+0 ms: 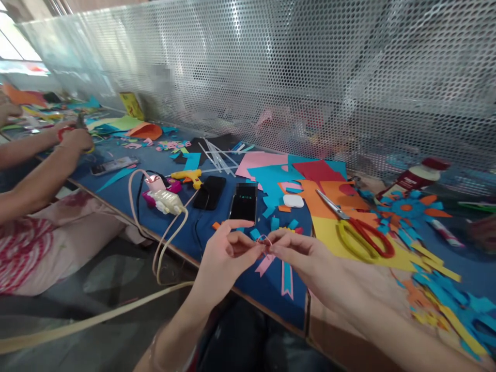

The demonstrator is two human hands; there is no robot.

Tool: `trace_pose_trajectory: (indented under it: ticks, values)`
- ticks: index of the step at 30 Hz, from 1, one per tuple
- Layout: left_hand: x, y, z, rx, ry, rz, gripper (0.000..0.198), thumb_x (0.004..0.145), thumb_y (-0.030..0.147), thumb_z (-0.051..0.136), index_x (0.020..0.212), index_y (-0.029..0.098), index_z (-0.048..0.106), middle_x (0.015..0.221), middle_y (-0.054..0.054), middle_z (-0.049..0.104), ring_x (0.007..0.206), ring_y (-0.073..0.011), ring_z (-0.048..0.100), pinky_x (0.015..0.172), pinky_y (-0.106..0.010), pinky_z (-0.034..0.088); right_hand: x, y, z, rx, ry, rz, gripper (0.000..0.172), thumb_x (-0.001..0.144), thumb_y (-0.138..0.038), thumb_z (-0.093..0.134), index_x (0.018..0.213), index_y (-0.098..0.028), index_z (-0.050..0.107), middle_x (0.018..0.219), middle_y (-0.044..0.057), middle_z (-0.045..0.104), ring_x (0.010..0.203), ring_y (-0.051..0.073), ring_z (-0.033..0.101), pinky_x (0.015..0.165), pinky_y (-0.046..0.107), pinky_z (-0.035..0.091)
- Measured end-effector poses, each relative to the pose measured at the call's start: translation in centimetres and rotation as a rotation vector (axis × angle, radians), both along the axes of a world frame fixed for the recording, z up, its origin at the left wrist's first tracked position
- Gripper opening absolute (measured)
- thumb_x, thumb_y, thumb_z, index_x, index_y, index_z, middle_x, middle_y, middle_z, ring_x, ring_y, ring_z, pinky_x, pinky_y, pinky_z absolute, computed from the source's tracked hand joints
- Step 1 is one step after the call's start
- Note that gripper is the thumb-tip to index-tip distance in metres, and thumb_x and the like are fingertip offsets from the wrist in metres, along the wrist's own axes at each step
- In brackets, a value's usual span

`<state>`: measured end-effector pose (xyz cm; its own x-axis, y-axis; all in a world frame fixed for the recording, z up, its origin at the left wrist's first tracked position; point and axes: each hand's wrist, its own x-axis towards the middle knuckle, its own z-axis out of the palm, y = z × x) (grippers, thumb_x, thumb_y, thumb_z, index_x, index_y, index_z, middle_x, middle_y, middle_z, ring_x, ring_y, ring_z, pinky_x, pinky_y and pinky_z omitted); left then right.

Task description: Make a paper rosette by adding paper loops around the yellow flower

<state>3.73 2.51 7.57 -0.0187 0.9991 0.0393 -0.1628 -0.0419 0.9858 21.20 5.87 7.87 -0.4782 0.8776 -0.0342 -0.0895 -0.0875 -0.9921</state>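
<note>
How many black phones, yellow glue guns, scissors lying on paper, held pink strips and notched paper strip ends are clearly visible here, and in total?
Black rectangular phones: 2
Yellow plastic glue gun: 1
Metal scissors, red and yellow handles: 1
Held thin pink curved strip: 1
Notched pink or pink-edged paper strip ends: 2
Total: 7

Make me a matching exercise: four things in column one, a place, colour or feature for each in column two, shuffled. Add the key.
Column one
1. Thin pink strip
2. Scissors
3. Glue gun
4. Bottle

Column two
A. Mostly yellow
B. Topped by a dark red cap
C. Between the fingertips of the left hand and right hand
D. Lying across orange paper and yellow paper

Right pairs: 1-C, 2-D, 3-A, 4-B
</note>
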Motion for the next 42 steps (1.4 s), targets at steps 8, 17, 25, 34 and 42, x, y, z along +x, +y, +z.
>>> trace_pose_trajectory:
  ticks: [8, 17, 25, 34, 42]
  values:
    - [0.5, 0.2, -0.3, 0.010, -0.096, 0.031, 0.034, 0.075, 0.020, 0.073, 0.099, 0.019, 0.049, 0.066, 0.003, 0.068, 0.065, -0.0119, 0.067, 0.066, -0.024, 0.055, 0.1, -0.7, -0.1, 0.048, -0.005, -0.064, 0.008, 0.080, -0.028, 0.070, 0.074, -0.024, 0.070, 0.098, 0.000, 0.060, 0.095, 0.016, 0.059, 0.087, 0.032, 0.044]
    - [0.9, 0.2, -0.2, -0.027, -0.160, 0.040, 0.034, 0.073, 0.018, 0.073, 0.092, 0.019, 0.045, 0.063, 0.003, 0.066, 0.062, -0.0143, 0.067, 0.066, -0.032, 0.059, 0.0, -0.9, -0.3, 0.100, -0.078, -0.119, 0.009, 0.080, -0.031, 0.069, 0.075, -0.024, 0.070, 0.099, 0.001, 0.060, 0.095, 0.016, 0.058, 0.086, 0.032, 0.044]
    - [1.0, 0.1, -0.2, -0.019, -0.181, 0.040, 0.033, 0.074, 0.018, 0.073, 0.089, 0.019, 0.044, 0.064, 0.004, 0.066, 0.062, -0.0155, 0.069, 0.067, -0.036, 0.061, 0.0, -1.2, -0.2, 0.152, -0.106, -0.143, 0.009, 0.082, -0.031, 0.067, 0.076, -0.024, 0.069, 0.097, 0.000, 0.061, 0.093, 0.014, 0.058, 0.086, 0.030, 0.044]
    - [1.0, -0.1, -0.4, -0.025, -0.225, 0.023, 0.031, 0.075, 0.018, 0.073, 0.085, 0.019, 0.043, 0.066, 0.004, 0.066, 0.062, -0.0160, 0.070, 0.068, -0.037, 0.062, -0.3, -1.4, -0.2, 0.221, -0.127, -0.165, 0.011, 0.083, -0.031, 0.065, 0.075, -0.023, 0.068, 0.094, 0.001, 0.062, 0.089, 0.014, 0.058, 0.081, 0.030, 0.046]
    - [1.1, 0.0, -0.4, -0.035, -0.251, 0.016, 0.033, 0.074, 0.020, 0.074, 0.085, 0.019, 0.043, 0.065, 0.004, 0.066, 0.062, -0.0161, 0.070, 0.068, -0.038, 0.062, -0.4, -1.5, 0.0, 0.271, -0.167, -0.182, 0.012, 0.083, -0.032, 0.065, 0.076, -0.022, 0.067, 0.094, 0.002, 0.062, 0.089, 0.015, 0.058, 0.079, 0.030, 0.047]
